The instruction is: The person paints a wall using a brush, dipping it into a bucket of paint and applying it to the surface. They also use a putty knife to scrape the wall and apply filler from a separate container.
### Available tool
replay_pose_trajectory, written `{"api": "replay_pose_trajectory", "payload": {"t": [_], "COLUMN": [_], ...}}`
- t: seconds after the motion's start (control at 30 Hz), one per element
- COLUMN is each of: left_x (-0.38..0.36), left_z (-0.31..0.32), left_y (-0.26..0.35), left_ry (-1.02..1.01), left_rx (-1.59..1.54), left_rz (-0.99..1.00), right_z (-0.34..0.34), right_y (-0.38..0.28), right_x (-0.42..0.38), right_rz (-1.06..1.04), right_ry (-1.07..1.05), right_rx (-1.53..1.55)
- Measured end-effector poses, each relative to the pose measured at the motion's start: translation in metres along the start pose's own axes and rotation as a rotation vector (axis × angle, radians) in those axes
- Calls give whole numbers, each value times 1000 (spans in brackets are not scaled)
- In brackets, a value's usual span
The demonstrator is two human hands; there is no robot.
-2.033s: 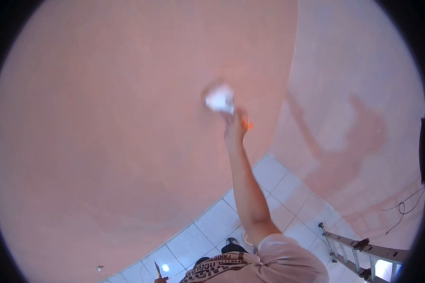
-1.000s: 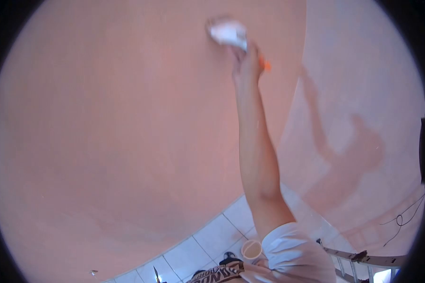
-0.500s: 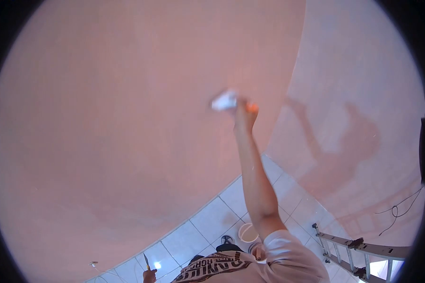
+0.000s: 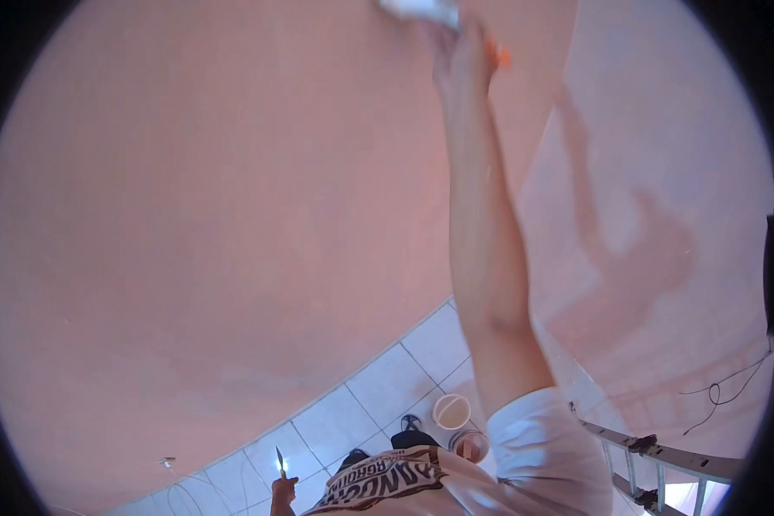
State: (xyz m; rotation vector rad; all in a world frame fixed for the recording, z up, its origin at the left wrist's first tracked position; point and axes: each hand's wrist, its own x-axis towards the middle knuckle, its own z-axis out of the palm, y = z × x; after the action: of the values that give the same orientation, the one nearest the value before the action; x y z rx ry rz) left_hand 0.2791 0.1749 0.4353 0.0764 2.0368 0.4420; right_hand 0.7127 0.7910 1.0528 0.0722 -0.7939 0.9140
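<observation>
At top centre, the right hand grips a blurred white, orange-ended tool by a pink wall; lower left, the left hand clasps a slim, yellow-handled blade.

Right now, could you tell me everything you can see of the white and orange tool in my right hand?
The white and orange tool is gripped in your right hand, raised before the pinkish wall. Its pale, broad head points left, blurred and cut off by the view's top edge; an orange part shows past the hand's right side. Material and wall contact can't be told.
</observation>
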Motion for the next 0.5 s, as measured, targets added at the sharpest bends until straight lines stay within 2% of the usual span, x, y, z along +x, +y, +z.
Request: {"api": "replay_pose_trajectory", "payload": {"t": [0.1, 0.13, 0.23, 0.27, 0.37, 0.5], "left_x": [3, -1, -13, -15, -13, 0], "left_z": [-9, -11, -24, -29, -37, -30], "left_y": [-8, -3, -4, -5, -3, -1], "left_ry": [22, 31, 29, 53, 79, 66], "left_rx": [38, 63, 134, 145, 165, 51], "left_rz": [-7, -4, -29, -30, -5, 17], "right_z": [-113, -148, -227, -230, -237, -150], "right_y": [37, 46, 57, 52, 54, 34], "right_x": [-149, -201, -320, -335, -336, -244], "right_rz": [150, 213, 430, 499, 485, 225], "right_ry": [214, 345, 591, 678, 640, 447], "right_rx": [-151, -126, -245, -251, -572, -777]}}
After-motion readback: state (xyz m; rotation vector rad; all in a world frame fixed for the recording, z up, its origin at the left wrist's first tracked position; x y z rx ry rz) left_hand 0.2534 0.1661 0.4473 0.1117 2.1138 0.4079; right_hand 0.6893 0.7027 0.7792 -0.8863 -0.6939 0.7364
